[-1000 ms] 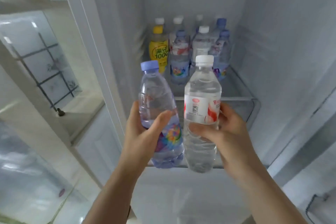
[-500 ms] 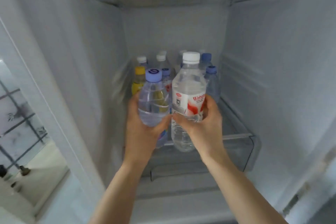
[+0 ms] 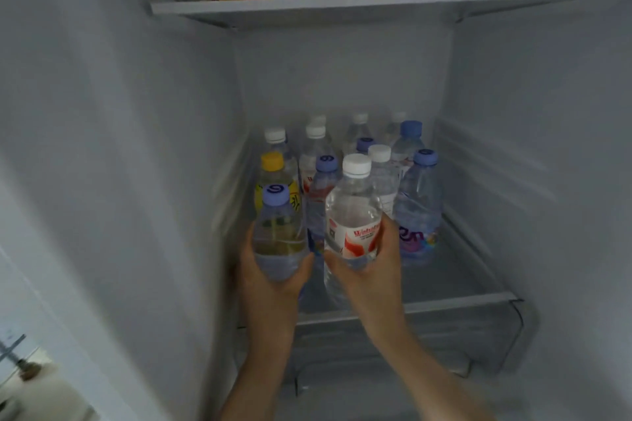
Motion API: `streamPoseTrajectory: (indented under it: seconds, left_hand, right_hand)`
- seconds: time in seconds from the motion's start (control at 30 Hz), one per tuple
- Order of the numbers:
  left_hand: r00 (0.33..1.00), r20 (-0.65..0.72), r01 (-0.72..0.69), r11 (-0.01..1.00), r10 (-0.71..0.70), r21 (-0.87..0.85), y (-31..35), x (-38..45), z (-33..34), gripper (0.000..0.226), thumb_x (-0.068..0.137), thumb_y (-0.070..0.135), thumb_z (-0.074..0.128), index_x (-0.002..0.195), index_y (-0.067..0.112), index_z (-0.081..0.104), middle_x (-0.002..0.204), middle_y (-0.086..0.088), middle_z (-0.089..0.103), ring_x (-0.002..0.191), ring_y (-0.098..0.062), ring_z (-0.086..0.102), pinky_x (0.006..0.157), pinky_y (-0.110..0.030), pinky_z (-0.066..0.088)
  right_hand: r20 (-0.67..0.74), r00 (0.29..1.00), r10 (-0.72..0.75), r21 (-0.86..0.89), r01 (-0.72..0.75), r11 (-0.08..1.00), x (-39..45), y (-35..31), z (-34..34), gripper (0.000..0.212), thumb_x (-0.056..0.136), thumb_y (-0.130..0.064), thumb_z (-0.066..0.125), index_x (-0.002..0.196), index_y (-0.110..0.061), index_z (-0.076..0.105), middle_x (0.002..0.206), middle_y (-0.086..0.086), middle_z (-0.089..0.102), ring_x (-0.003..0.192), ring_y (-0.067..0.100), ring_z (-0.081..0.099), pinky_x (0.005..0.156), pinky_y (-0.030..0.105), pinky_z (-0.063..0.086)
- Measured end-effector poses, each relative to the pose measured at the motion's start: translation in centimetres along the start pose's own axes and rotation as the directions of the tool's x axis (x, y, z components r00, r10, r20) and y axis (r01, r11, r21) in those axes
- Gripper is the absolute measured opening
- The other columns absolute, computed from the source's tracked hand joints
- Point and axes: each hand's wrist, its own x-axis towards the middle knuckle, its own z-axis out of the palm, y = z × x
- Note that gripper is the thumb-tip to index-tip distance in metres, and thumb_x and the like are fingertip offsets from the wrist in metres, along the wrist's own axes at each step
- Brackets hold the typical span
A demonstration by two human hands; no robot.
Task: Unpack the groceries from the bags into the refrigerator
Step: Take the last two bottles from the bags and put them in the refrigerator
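You are gripping a bottle in each of your hands: your left hand is wrapping round the purple-capped bottle at about 7 o'clock of the group, and your right hand is clamping the white-capped bottle just beside it. Both are hovering over the front of the glass shelf, touching or nearly so. Behind them the standing bottles are crowding toward 12 o'clock. Setting down two at once, you are risking nudging the yellow-capped bottle and toppling the row.
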Motion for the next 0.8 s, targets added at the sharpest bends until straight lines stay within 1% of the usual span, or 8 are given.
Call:
streamPoseTrajectory:
  seconds: [0.07, 0.13, 0.27, 0.43, 0.53, 0.63, 0.7, 0.8]
  left_hand:
    - [0.998, -0.03, -0.046, 0.999, 0.046, 0.013, -0.2, -0.4, 0.2, 0.07, 0.067, 0.002, 0.083, 0.113, 0.041, 0.046, 0.103, 0.032, 0.061, 0.096, 0.012, 0.06, 0.078, -0.006, 0.046]
    - [0.996, -0.048, -0.07, 0.996, 0.073, 0.051, -0.6, -0.4, 0.3, 0.076, 0.067, 0.003, 0.083, 0.112, 0.048, 0.041, 0.103, 0.042, 0.056, 0.097, 0.019, 0.055, 0.08, -0.002, 0.042]
    - [0.995, -0.061, -0.071, 0.997, 0.073, 0.04, -1.0, -0.8, 0.4, 0.074, 0.067, 0.015, 0.084, 0.118, 0.049, 0.041, 0.117, 0.021, 0.056, 0.106, 0.004, 0.058, 0.087, -0.013, 0.048]
    - [0.995, -0.07, -0.067, 0.997, 0.07, 0.041, -1.4, -0.8, 0.3, 0.071, 0.066, 0.021, 0.082, 0.122, 0.037, 0.042, 0.118, 0.016, 0.058, 0.103, 0.006, 0.059, 0.082, -0.01, 0.049]
    - [0.994, -0.084, -0.066, 0.997, 0.069, 0.038, -1.3, -1.0, 0.5, 0.069, 0.066, 0.022, 0.08, 0.124, 0.031, 0.043, 0.116, 0.019, 0.057, 0.102, 0.008, 0.059, 0.08, -0.007, 0.048]
    - [0.994, -0.079, -0.064, 0.996, 0.069, 0.057, -1.3, -1.1, 0.5, 0.069, 0.069, 0.011, 0.082, 0.124, 0.027, 0.044, 0.115, 0.016, 0.058, 0.1, 0.011, 0.059, 0.079, -0.005, 0.047]
    - [0.995, -0.08, -0.048, 0.997, 0.053, 0.06, -1.2, -1.2, 0.5, 0.069, 0.07, 0.009, 0.082, 0.123, 0.033, 0.044, 0.117, 0.014, 0.059, 0.102, 0.007, 0.06, 0.082, -0.008, 0.049]
    - [0.997, -0.077, -0.015, 0.998, 0.02, 0.061, -0.6, -1.7, 0.6, 0.067, 0.072, 0.026, 0.079, 0.121, 0.049, 0.038, 0.12, 0.018, 0.056, 0.109, 0.003, 0.058, 0.091, -0.017, 0.049]
  right_hand:
    - [0.026, 1.0, 0.002, -0.015, -0.001, 1.0, 0.0, 0.5, 0.3, 0.079, 0.068, -0.007, 0.085, 0.132, -0.024, 0.043, 0.128, -0.008, 0.057, 0.116, 0.003, 0.057, 0.091, 0.018, 0.049]
    - [0.045, 0.999, 0.001, -0.035, 0.001, 0.999, 0.1, 0.9, 0.6, 0.082, 0.069, -0.011, 0.085, 0.137, -0.019, 0.04, 0.133, -0.005, 0.054, 0.121, 0.006, 0.054, 0.095, 0.021, 0.049]
    - [0.08, 0.997, 0.004, -0.039, -0.001, 0.999, -0.2, 1.5, 0.3, 0.082, 0.072, -0.005, 0.082, 0.139, -0.018, 0.036, 0.132, -0.007, 0.054, 0.121, 0.004, 0.054, 0.094, 0.017, 0.048]
    - [0.21, 0.978, 0.011, -0.146, 0.02, 0.989, -1.4, 2.4, -0.8, 0.089, 0.076, 0.006, 0.073, 0.132, -0.044, 0.027, 0.126, -0.035, 0.049, 0.121, -0.005, 0.05, 0.095, 0.009, 0.042]
    - [0.182, 0.983, 0.026, -0.19, 0.009, 0.982, -1.6, 3.1, -1.1, 0.084, 0.077, -0.009, 0.078, 0.136, -0.043, 0.028, 0.133, -0.019, 0.052, 0.123, 0.0, 0.051, 0.1, 0.023, 0.045]
    - [0.175, 0.984, 0.038, -0.232, 0.003, 0.973, -2.1, 3.8, -0.7, 0.083, 0.078, -0.018, 0.078, 0.145, -0.024, 0.029, 0.139, -0.007, 0.049, 0.128, 0.005, 0.047, 0.104, 0.034, 0.044]
    - [0.172, 0.984, 0.04, -0.229, 0.0, 0.973, -2.2, 3.9, -0.7, 0.084, 0.078, -0.02, 0.078, 0.146, -0.018, 0.029, 0.14, -0.005, 0.048, 0.13, 0.006, 0.045, 0.106, 0.037, 0.043]
    - [0.201, 0.979, 0.04, -0.216, 0.004, 0.976, -2.0, 3.6, -1.0, 0.081, 0.077, -0.021, 0.079, 0.143, -0.02, 0.032, 0.137, -0.007, 0.051, 0.128, 0.006, 0.048, 0.105, 0.037, 0.044]
